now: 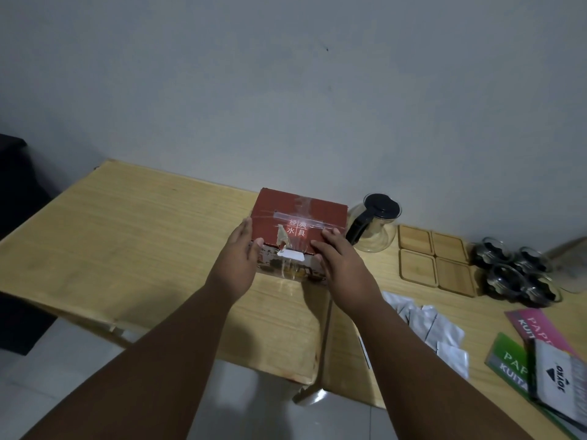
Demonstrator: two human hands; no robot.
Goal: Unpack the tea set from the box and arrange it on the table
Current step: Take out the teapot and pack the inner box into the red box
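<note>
A dark red cardboard box with white characters and clear tape across its closed lid stands on the light wooden table, near the wall. My left hand presses against the box's left front corner. My right hand lies over its right front edge. Both hands grip the box from the sides. To the right of the box stand a glass teapot with a black lid and handle, several square wooden coasters and a cluster of glass cups.
White sachets lie scattered at the right front. Pink and green receipt books and a white packet sit at the right edge. A dark object stands to the table's left. The wall is close behind.
</note>
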